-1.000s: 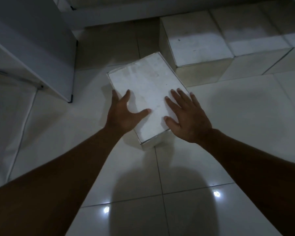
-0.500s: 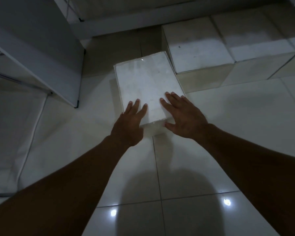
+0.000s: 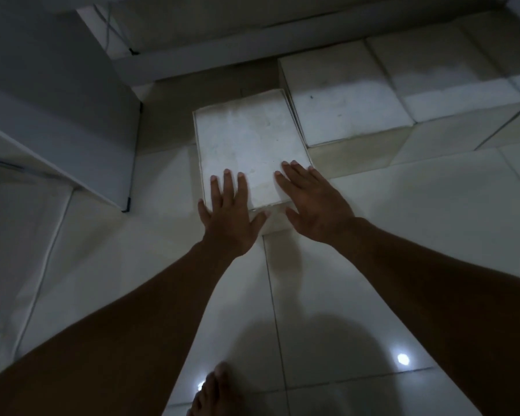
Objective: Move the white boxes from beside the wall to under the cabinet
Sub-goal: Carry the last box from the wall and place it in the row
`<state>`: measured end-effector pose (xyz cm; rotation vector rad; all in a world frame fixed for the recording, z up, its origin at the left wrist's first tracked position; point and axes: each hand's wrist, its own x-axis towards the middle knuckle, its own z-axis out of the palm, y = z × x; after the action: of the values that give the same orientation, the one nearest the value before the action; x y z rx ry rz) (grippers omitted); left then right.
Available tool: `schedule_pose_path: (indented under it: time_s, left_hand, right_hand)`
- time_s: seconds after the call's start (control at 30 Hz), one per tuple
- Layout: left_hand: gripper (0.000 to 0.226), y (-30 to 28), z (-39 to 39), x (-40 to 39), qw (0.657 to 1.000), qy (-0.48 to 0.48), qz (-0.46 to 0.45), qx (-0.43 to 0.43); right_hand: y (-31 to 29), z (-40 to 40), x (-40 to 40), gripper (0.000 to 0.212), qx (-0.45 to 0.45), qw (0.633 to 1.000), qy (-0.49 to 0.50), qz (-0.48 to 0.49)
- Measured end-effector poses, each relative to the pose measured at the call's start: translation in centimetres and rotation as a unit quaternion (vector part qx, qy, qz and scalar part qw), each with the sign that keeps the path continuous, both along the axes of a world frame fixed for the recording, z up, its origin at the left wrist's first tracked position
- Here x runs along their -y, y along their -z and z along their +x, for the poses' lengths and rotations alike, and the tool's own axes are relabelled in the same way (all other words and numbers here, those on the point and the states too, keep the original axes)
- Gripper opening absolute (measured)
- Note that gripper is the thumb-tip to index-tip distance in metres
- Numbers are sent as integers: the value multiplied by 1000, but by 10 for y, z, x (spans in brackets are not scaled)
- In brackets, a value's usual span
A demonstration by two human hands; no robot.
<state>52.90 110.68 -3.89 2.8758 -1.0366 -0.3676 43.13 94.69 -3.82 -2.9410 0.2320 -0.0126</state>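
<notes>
A white box (image 3: 246, 139) lies flat on the tiled floor, its far end pointing toward the dark gap under the cabinet (image 3: 192, 46). My left hand (image 3: 228, 214) rests flat on the box's near left corner, fingers spread. My right hand (image 3: 315, 205) lies flat on the near right corner, fingers apart. Neither hand grips the box; both press on its near edge. Right of it, more white boxes (image 3: 342, 103) stand in a row, the nearest touching or almost touching its right side.
A grey cabinet panel (image 3: 81, 121) stands at the left with its corner foot (image 3: 126, 205) on the floor. A white sheet-like surface (image 3: 15, 250) lies at the far left. My bare foot (image 3: 210, 394) shows at the bottom. Glossy floor tiles (image 3: 403, 235) spread to the right.
The box has slid away from me and straightened, now lined up beside the row of boxes. Both hands moved from its top middle back to its near edge.
</notes>
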Motion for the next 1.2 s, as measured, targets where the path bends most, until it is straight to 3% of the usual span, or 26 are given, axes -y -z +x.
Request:
schedule_pose_path:
  time_s: [0.1, 0.27, 0.4, 0.77, 1.07, 1.2]
  left_hand:
    - [90, 3, 20, 7, 1000, 7, -9, 17]
    - [89, 6, 53, 21, 999, 24, -21, 31]
    - [89, 7, 69, 31, 999, 23, -20, 38]
    - [89, 11, 103, 48, 998, 29, -39, 49]
    - [91, 6, 102, 46, 999, 35, -32, 16]
    - [82, -21, 86, 37, 998, 43, -40, 24]
  right_hand:
    - [3, 11, 8, 73, 15, 998, 39, -44]
    - [10, 30, 31, 116, -23, 977, 204, -55]
    - [9, 46, 50, 130, -44, 972, 220, -70]
    - [19, 67, 54, 120, 10, 963, 261, -65]
    - [10, 67, 58, 120, -28, 968, 247, -43]
    - [-11, 62, 53, 99, -23, 973, 230, -21]
